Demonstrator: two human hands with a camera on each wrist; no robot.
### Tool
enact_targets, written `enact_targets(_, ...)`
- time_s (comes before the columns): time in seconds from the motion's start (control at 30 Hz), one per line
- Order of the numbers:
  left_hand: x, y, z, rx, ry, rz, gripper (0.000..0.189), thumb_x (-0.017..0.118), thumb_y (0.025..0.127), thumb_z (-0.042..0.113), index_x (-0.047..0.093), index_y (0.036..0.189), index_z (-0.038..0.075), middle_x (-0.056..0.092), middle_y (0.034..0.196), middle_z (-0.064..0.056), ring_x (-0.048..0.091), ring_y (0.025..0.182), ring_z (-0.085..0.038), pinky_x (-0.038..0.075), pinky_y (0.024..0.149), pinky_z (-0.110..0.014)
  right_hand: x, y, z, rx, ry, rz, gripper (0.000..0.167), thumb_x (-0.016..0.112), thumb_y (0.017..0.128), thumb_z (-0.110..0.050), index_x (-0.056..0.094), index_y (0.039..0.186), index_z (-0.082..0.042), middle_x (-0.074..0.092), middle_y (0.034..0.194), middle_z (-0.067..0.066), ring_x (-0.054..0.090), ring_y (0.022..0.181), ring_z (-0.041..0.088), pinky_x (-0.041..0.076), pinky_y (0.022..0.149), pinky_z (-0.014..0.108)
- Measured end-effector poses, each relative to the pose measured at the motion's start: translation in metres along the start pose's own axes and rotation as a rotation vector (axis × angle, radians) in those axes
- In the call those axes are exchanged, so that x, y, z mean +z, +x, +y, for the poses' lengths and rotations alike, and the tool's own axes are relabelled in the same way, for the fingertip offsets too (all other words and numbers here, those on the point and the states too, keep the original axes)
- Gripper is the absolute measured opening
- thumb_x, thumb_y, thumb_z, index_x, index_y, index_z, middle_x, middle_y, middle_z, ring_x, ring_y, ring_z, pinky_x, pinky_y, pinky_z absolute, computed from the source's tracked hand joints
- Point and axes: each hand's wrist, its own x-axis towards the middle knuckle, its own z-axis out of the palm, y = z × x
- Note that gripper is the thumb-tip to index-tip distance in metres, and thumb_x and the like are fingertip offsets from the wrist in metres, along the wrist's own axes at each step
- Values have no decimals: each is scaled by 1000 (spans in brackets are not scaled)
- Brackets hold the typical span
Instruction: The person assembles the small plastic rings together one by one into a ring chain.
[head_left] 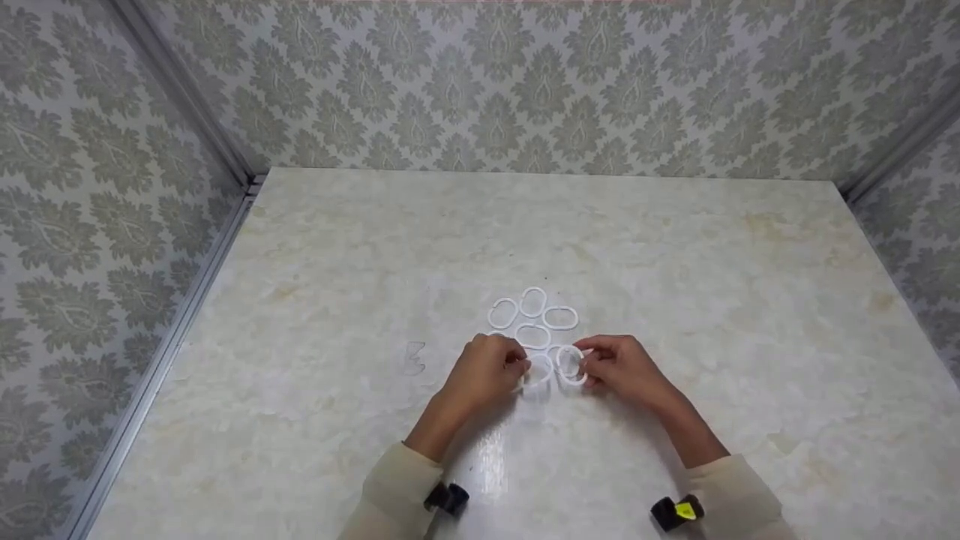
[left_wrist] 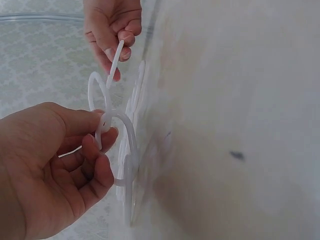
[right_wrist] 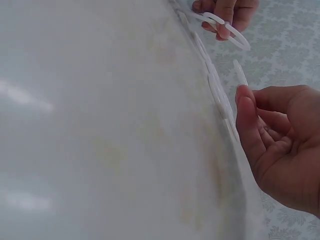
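Observation:
Several white oval plastic rings (head_left: 533,319) lie in a cluster on the marble table (head_left: 337,262). Just in front of them my left hand (head_left: 521,367) pinches one ring (head_left: 538,373) between thumb and fingers. My right hand (head_left: 586,366) pinches another ring (head_left: 570,364) right beside it; the two rings meet or overlap. In the left wrist view the left hand (left_wrist: 100,132) holds its ring (left_wrist: 127,145) upright on the table, and the right hand (left_wrist: 117,47) grips its ring (left_wrist: 116,57) beyond. In the right wrist view the right hand (right_wrist: 245,97) holds a ring edge (right_wrist: 240,73).
Patterned walls (head_left: 525,82) close in the table on three sides, with a metal rail (head_left: 187,300) along the left edge. A faint pencil mark (head_left: 415,358) sits left of my left hand. Both wrists wear black camera mounts (head_left: 448,497).

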Motion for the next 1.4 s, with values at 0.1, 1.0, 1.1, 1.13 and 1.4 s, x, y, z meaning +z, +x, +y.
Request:
enact_targets(0.1, 0, 0, 0, 4, 11, 19, 12, 70, 90, 8, 79, 82, 7, 76, 75, -1, 58, 68, -7, 50, 66, -26, 5, 0, -1, 24, 36, -21, 37, 59, 94, 0, 59, 128, 14, 67, 74, -4, 64, 62, 4, 56, 62, 20)
enact_targets(1.0, 1, 3, 4, -49, 27, 65, 9, 72, 89, 7, 79, 84, 5, 76, 77, -5, 62, 70, -11, 53, 66, -27, 24, 1, 4, 153, 341, -101, 44, 60, 94, -6, 54, 133, 12, 70, 75, -7, 66, 65, 3, 57, 66, 18)
enact_targets(1.1, 1, 3, 4, -42, 30, 53, 9, 72, 90, 7, 80, 84, 5, 77, 78, -4, 62, 70, -10, 53, 67, -27, 21, 1, 3, 125, 335, -101, 44, 58, 94, -5, 53, 134, 13, 70, 77, -7, 65, 66, 3, 56, 65, 18)
enact_targets(1.13, 1, 3, 4, -40, 30, 49, 9, 72, 90, 7, 80, 84, 5, 77, 77, -4, 62, 70, -10, 53, 67, -27, 20, 1, 3, 112, 329, -100, 44, 57, 94, -4, 53, 134, 14, 70, 78, -7, 65, 67, 2, 56, 65, 18)
enact_targets(1.4, -1, 3, 4, -48, 71, -27, 8, 74, 90, 9, 81, 86, 7, 76, 77, -3, 56, 69, -8, 49, 66, -25, 11, 2, -2, 25, 207, -104, 37, 58, 96, -1, 56, 127, 20, 70, 80, -10, 62, 69, 0, 53, 61, 17)
